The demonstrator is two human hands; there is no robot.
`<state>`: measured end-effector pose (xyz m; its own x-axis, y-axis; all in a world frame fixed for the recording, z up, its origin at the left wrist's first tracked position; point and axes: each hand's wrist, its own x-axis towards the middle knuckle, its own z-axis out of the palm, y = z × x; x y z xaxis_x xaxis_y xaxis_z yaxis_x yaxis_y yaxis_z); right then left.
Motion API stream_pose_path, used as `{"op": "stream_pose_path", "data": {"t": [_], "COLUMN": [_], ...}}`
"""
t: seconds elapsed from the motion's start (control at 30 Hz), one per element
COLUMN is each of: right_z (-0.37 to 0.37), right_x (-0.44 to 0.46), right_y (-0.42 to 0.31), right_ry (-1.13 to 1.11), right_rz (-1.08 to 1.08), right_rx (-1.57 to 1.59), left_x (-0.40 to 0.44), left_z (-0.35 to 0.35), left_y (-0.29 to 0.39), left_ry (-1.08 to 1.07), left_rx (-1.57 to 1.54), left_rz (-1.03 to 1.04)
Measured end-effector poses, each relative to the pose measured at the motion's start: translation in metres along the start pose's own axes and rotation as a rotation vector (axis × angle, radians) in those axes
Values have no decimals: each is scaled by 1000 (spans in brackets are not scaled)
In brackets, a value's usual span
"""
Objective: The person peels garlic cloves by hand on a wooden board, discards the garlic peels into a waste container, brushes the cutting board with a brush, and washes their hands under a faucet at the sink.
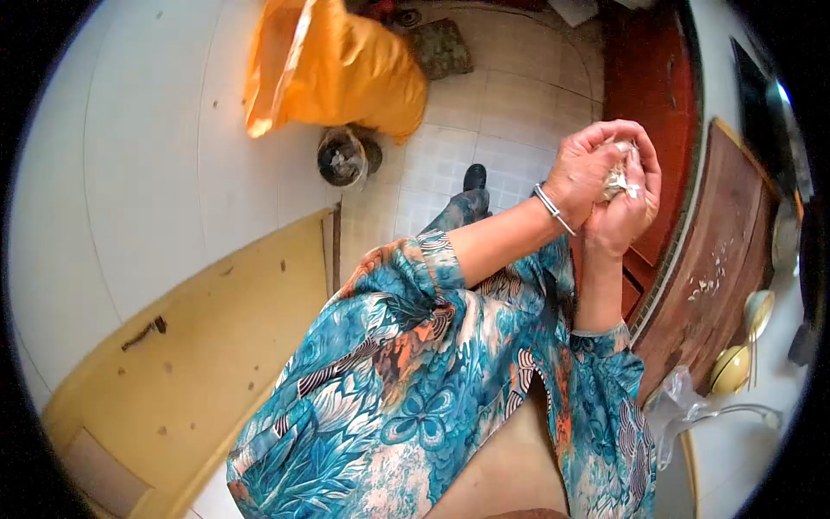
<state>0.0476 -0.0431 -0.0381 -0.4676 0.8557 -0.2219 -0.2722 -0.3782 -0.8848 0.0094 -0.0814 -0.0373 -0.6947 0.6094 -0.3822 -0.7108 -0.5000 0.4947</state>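
- The left hand, with a silver bangle at its wrist, and the right hand are cupped together, right of centre in the upper half of the frame.
- Pale flaky scraps lie clasped between them.
- Small white bits are scattered on the brown wooden surface at the right.
- Lower right: a clear plastic bag beside a yellow bowl.
- Upper left of centre: an orange sack above a bucket.
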Motion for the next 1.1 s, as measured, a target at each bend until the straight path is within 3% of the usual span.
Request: {"op": "stream_pose_path", "data": {"t": [0.23,0.37,0.43,1.0,1.1], "right_z": [60,69,73,74,76], "right_x": [-6,-10,-18,-32,-28], "right_y": [45,61,71,110,136], "right_ry": [-281,-351,-375,-384,-343], "right_rz": [243,244,318,529,668], "right_rx": [-14,-128,-29,-156,-165], "left_x": [6,3,-3,-12,-3], "left_z": [-51,-70,-79,-123,-139], "left_y": [48,56,59,58,61], "left_ry": [191,251,317,599,675], "left_rx": [-193,-199,-229,-74,-66], "left_rz": [259,286,321,301,287]}}
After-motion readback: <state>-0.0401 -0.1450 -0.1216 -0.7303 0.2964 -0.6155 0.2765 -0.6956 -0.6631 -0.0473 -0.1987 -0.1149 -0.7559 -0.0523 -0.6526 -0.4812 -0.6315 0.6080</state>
